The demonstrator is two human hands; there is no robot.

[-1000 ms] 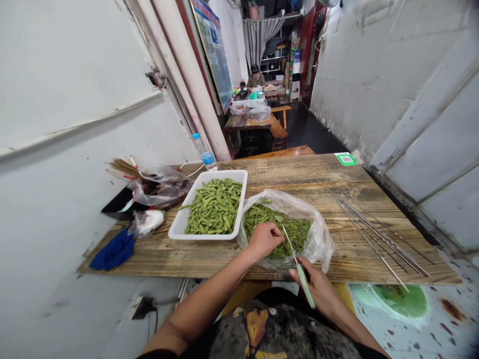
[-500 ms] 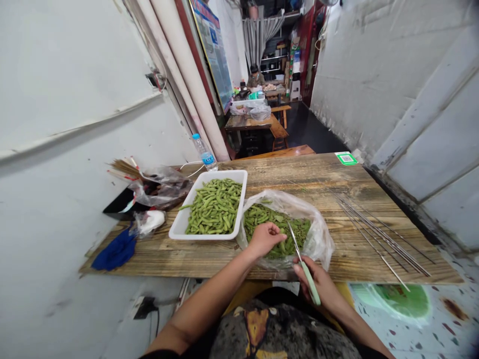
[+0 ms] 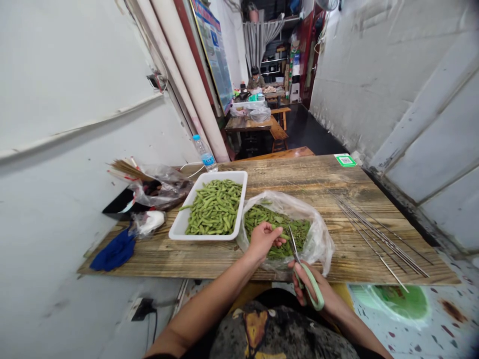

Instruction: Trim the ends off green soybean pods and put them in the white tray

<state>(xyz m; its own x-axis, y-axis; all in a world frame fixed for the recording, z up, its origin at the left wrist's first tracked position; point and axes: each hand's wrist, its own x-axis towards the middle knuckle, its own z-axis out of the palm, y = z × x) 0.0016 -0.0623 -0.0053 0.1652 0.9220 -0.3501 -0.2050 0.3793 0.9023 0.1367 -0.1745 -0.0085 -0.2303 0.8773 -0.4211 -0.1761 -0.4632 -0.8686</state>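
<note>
Over an open clear plastic bag (image 3: 322,234) of green soybean pods (image 3: 258,214), my left hand (image 3: 263,242) pinches a single green pod (image 3: 285,236) between thumb and fingers. My right hand (image 3: 312,281) is closed round the pale green handles of a pair of scissors (image 3: 309,281). The blades point up and away from me, their tips beside the end of the held pod. Left of the bag stands a white plastic tray (image 3: 243,199) heaped with green pods (image 3: 215,209).
Thin metal skewers (image 3: 381,237) lie on the wooden table (image 3: 359,269) at right. A water bottle (image 3: 205,154) stands behind the tray. At left are a blue cloth (image 3: 114,252) and a black holder (image 3: 116,202) of sticks. A person (image 3: 256,80) sits at a far table.
My left hand now holds a pod up near the scissors. The scissors have turned in my right hand, so both handle loops show and the blades look slightly parted.
</note>
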